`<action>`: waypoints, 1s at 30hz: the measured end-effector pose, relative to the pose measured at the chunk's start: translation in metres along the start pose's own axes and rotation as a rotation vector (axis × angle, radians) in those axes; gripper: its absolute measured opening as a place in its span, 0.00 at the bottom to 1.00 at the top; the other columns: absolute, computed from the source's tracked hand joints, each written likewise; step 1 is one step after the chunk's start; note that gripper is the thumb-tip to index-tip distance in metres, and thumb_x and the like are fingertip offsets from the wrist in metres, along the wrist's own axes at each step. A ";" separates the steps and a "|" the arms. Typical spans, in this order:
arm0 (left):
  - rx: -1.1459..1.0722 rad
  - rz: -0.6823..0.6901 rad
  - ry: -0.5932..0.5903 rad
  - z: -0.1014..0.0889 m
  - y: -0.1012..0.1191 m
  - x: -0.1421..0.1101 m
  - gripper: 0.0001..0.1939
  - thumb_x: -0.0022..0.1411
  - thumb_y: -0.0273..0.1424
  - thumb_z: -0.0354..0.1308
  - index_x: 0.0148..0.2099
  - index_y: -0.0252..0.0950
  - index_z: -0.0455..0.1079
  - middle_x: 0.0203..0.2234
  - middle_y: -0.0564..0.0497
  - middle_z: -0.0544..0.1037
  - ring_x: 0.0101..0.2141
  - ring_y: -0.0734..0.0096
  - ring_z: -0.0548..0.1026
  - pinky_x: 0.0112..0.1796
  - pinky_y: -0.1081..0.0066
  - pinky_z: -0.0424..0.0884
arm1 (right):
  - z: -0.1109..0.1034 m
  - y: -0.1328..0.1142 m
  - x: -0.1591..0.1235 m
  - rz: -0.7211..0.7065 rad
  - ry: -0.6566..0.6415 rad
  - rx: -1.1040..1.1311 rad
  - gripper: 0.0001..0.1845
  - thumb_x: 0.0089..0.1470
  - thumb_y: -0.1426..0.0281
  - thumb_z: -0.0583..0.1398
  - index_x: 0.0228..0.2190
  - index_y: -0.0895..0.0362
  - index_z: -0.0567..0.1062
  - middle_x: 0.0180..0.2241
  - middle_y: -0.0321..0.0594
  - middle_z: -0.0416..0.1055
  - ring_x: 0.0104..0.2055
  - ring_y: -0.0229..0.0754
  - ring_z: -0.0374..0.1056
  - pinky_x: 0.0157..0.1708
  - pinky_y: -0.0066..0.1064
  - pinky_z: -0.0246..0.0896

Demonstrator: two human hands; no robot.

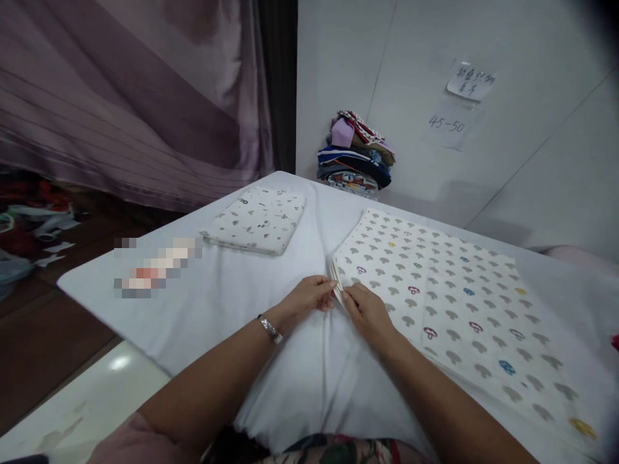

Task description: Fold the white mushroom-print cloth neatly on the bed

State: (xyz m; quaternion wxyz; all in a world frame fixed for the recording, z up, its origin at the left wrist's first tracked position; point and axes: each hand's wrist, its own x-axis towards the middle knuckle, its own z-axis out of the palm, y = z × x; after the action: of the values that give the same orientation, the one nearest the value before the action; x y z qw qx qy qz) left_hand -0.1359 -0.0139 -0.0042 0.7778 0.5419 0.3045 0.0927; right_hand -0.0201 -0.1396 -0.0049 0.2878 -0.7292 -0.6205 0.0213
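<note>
A white cloth printed with mushrooms (445, 290) lies folded in layers on the right of the white-covered table (251, 303). At its near left corner, my left hand (314, 293) pinches the layered edge between thumb and fingers. Close beside it, my right hand (367, 312) is closed on the same edge, its thumb on top and its other fingers partly hidden. A second folded white cloth with small grey-green prints (258, 219) lies farther back on the left, apart from both hands.
Folded clothes (355, 154) are stacked beyond the table's far edge, against the white wall (411, 51). A purple curtain (145, 84) hangs at the left. A pixelated patch covers something on the table's left side. Assorted items lie on the floor at far left.
</note>
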 end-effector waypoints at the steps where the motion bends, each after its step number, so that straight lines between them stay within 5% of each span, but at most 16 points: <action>1: -0.005 0.002 -0.005 0.000 0.000 0.000 0.18 0.49 0.42 0.63 0.33 0.33 0.65 0.23 0.54 0.72 0.20 0.79 0.70 0.21 0.78 0.64 | 0.000 0.000 0.000 0.003 0.005 0.007 0.14 0.61 0.69 0.46 0.28 0.55 0.68 0.26 0.36 0.63 0.30 0.36 0.62 0.31 0.26 0.56; 15: -0.011 -0.001 -0.043 -0.001 0.001 -0.001 0.14 0.48 0.33 0.64 0.34 0.32 0.66 0.24 0.53 0.73 0.21 0.79 0.71 0.20 0.79 0.64 | 0.002 0.003 0.001 0.025 -0.021 0.019 0.13 0.60 0.67 0.47 0.30 0.55 0.68 0.27 0.37 0.64 0.31 0.37 0.62 0.32 0.27 0.56; 21: -0.049 -0.020 0.056 0.003 0.002 -0.001 0.11 0.47 0.29 0.62 0.31 0.34 0.63 0.18 0.56 0.70 0.18 0.80 0.69 0.20 0.80 0.64 | -0.008 -0.002 0.001 0.020 0.007 -0.123 0.12 0.60 0.69 0.47 0.29 0.55 0.67 0.29 0.38 0.66 0.31 0.37 0.64 0.29 0.26 0.55; 30: -0.030 0.071 0.096 0.004 -0.003 0.002 0.05 0.49 0.24 0.57 0.28 0.33 0.63 0.14 0.55 0.70 0.17 0.78 0.68 0.21 0.79 0.65 | -0.006 -0.011 0.002 -0.009 -0.133 -0.355 0.10 0.60 0.70 0.48 0.31 0.56 0.67 0.30 0.39 0.66 0.28 0.37 0.63 0.21 0.28 0.46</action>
State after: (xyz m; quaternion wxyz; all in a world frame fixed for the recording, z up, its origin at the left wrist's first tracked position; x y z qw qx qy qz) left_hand -0.1326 -0.0171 -0.0067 0.7666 0.5357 0.3206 0.1504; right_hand -0.0269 -0.1396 0.0056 0.1133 -0.7626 -0.6355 -0.0418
